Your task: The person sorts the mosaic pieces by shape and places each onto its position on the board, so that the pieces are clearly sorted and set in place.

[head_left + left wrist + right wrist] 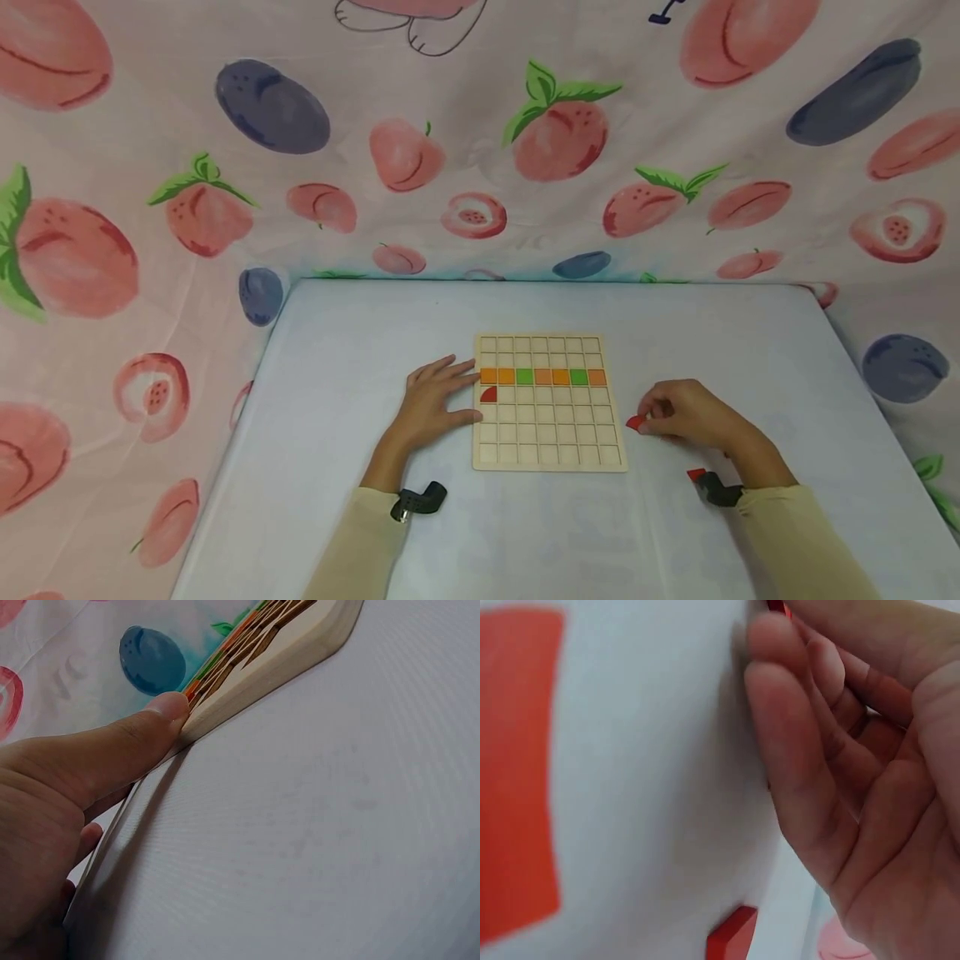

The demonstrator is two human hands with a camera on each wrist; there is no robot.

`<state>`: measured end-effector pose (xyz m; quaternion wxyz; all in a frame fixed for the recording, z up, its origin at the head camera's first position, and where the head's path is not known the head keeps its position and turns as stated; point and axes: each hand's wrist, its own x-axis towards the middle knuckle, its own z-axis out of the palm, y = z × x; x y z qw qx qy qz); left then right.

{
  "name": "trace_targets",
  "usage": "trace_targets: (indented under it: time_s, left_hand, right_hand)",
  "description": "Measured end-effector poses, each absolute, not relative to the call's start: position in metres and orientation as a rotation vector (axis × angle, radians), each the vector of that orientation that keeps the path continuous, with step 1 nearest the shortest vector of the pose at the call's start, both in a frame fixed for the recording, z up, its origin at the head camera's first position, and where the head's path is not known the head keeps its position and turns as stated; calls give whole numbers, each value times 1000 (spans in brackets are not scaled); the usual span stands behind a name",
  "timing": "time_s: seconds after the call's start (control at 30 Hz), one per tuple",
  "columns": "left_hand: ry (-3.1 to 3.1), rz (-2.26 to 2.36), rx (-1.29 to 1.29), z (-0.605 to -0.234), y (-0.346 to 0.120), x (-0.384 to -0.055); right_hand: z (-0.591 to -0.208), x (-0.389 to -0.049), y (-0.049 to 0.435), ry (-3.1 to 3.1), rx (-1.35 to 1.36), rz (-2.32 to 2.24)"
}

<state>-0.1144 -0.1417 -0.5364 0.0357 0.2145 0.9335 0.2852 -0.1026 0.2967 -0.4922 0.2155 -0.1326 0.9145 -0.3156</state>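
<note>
Fingers spread, the left hand [427, 408] touches the left edge of the wooden grid board [549, 435], where a red quarter-round tile [489, 395] sits below a row of orange and green squares [543, 377]. Beyond, the right hand [693, 414] pinches a red tile [633, 422], likely light and stiff, best held by its edges. A loose red piece [696, 475] lies beside the obstructing wrist camera [722, 491].

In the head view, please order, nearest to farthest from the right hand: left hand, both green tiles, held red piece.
1. Held red piece: in right hand.
2. Right green tile: on wooden grid board.
3. Left green tile: same row.
4. Left hand: board's left edge.
</note>
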Motion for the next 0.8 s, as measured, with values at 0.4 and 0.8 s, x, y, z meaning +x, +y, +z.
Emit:
trace_targets:
  time_s: [0.4, 0.8]
  left_hand:
    - [2863, 873, 645, -538, -143, -115]
    - [2859, 864, 647, -537, -142, -115]
  right_hand:
    - [-493, -109, 287, 2640, -426, -815]
    - [-498, -109, 288, 2634, -312, -921]
